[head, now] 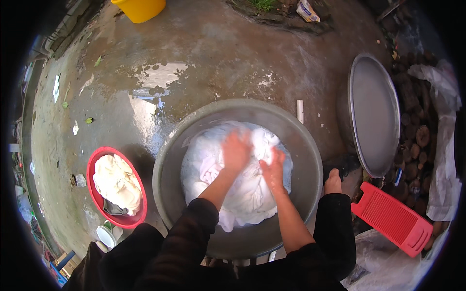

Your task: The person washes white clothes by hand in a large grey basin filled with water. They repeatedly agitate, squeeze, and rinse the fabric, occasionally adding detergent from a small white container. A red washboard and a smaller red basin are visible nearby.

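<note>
A large grey basin stands before me, with white wet cloth lying in bluish, soapy water. My left hand, blurred by motion, is over the cloth near the middle of the basin; its grip is hidden. To its right, my right hand touches a bunched white part of the cloth, its fingers pointing away from me. Whether those fingers close on the fabric cannot be told.
On the left sits a red basin of cream cloth, beside a white cup. A metal tub and a red plastic washboard are at right, near stacked logs. A yellow bucket stands far off on wet concrete.
</note>
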The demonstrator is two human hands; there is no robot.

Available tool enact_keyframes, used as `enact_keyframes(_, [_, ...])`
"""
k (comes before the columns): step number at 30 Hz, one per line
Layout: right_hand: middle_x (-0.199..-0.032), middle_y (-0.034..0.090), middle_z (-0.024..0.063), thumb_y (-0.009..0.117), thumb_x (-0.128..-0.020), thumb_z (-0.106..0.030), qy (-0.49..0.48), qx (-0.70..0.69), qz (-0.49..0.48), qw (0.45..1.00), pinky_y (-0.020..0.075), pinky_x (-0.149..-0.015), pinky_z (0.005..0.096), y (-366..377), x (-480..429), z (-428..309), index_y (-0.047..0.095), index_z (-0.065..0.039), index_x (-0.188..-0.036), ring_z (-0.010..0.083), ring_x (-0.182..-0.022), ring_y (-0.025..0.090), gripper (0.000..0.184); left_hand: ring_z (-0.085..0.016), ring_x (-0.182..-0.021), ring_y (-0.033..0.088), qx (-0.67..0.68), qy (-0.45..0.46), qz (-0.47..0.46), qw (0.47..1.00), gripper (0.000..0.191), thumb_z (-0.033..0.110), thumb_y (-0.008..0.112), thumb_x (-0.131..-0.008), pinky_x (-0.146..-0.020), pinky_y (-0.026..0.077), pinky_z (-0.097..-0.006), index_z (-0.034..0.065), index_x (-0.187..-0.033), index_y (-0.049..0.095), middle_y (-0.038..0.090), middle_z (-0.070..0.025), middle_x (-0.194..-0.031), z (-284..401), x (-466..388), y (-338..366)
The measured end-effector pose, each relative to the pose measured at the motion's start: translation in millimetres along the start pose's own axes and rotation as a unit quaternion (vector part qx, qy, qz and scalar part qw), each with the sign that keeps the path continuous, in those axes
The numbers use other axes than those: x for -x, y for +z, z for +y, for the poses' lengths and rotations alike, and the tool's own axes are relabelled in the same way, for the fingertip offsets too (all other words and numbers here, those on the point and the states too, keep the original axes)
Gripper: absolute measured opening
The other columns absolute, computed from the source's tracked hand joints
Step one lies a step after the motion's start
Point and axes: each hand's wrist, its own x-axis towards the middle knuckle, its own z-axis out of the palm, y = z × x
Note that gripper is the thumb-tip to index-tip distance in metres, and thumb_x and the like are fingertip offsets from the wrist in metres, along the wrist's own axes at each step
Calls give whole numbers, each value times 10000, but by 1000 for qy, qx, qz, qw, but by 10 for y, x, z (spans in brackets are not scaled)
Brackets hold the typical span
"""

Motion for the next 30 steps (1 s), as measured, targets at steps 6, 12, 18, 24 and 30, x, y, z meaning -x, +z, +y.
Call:
enact_keyframes(6, [-1220,562,117,679,-829,-300,357,-174,-180,900,468,-894,329,-463,-421,-347,491,-57,-1311,251,-1131,538,571,-341,-1186,508,110,-184,-197,957,449,331,633,-784,-975,428,-464,106,-1172,624,535,-199,-1235,-140,-155,-55])
enact_keyframes(12, [-1279,556,93,510,-952,-338,302,-558,-143,759,427,-982,379,-41,-132,68,505,-43,-1316,209,-1112,556,469,-340,-923,573,328,25,-93,940,268,248,689,-692,-799,461,-440,41,-840,605,589,-159,-950,847,539,-401])
enact_keyframes(18, [-1206,600,75,450,-969,-319,260,-580,-92,766,440,-982,371,118,73,-734,539,-29,-1261,217,-1098,567,421,-316,-776,631,385,-207,11,899,126,179,561,-850,-673,493,-412,71,-786,569,613,-143,-813,327,194,-223])
enact_keyframes(24, [-1106,636,89,549,-944,-340,375,-619,-150,674,494,-892,344,-239,-185,-673,586,-5,-1163,211,-989,610,401,-372,-821,626,194,105,-34,975,169,208,543,-890,-701,508,-454,58,-888,621,634,-205,-899,318,384,-183])
enact_keyframes(30, [-1344,454,171,606,-883,-152,82,-133,-7,988,388,-1034,411,-559,-95,-221,400,-74,-1383,323,-1238,463,546,-375,-1200,439,-9,-54,23,998,378,300,602,-863,-938,385,-537,135,-1198,543,471,-181,-1287,-84,-69,-420])
